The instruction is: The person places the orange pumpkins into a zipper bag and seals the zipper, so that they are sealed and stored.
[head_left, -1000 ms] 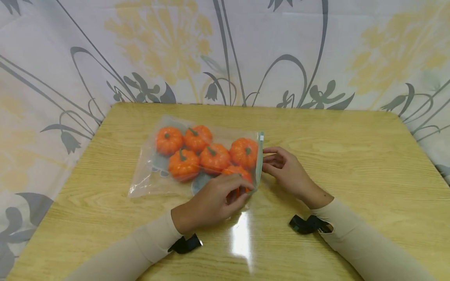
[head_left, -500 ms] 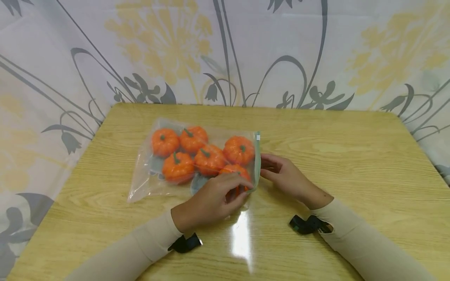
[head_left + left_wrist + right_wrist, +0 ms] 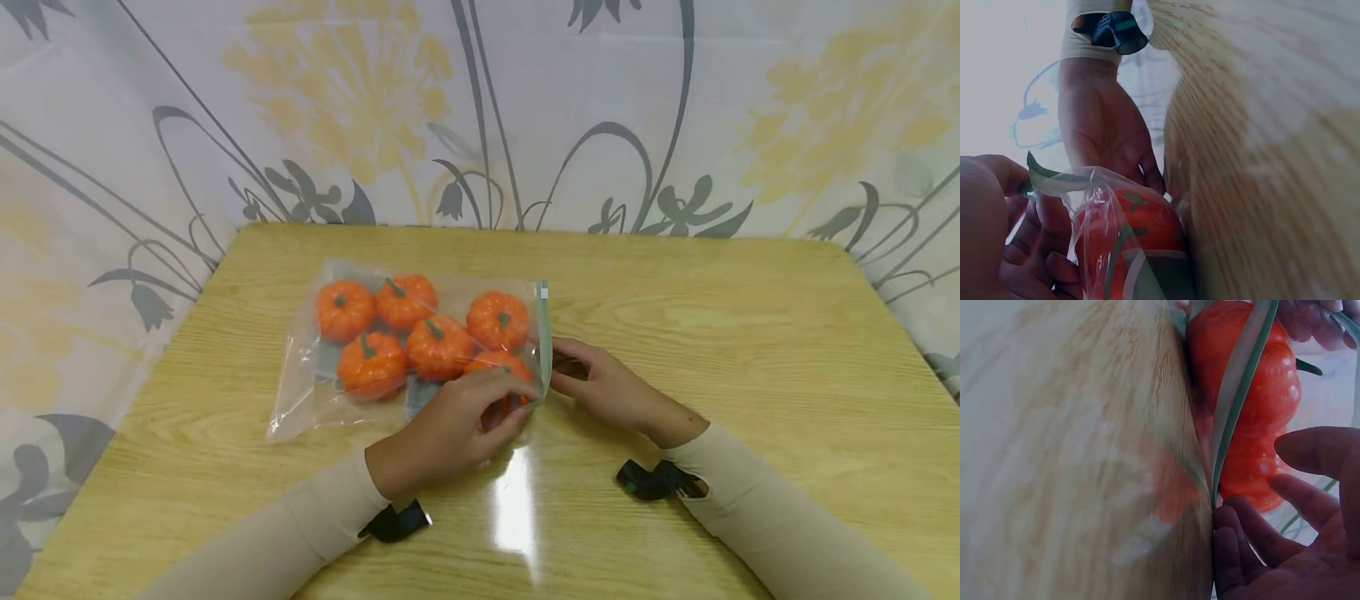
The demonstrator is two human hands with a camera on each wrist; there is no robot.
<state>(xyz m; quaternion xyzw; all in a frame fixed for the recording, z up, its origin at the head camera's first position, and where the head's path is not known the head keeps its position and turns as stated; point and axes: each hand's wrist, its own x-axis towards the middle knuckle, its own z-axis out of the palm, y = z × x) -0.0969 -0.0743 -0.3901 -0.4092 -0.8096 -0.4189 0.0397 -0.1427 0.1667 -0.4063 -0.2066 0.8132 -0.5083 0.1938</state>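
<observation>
A clear zip bag (image 3: 300, 396) lies on its side in the head view, its green-edged mouth (image 3: 546, 346) to the right. Inside are several orange toy pumpkins (image 3: 438, 347) with green stems. My left hand (image 3: 457, 425) pinches the near corner of the mouth between thumb and fingers; in the left wrist view it lifts the green edge (image 3: 1054, 178). At the mouth is my right hand (image 3: 607, 383), its fingertips just inside the opening. The right wrist view shows its thumb and fingers (image 3: 1304, 500) spread apart beside a pumpkin (image 3: 1250, 469), with the lower fingers at the table.
The bag rests on a wood-grain table (image 3: 750, 350). A white slider (image 3: 544, 293) sits at the far end of the green edge. Behind and to the left hangs a flower-patterned cloth (image 3: 562, 108). Each wrist wears a black camera (image 3: 397, 521).
The pumpkins have slid left inside the bag, and its mouth edge has shifted slightly left. My right hand has moved left into the opening. My left hand keeps its pinch.
</observation>
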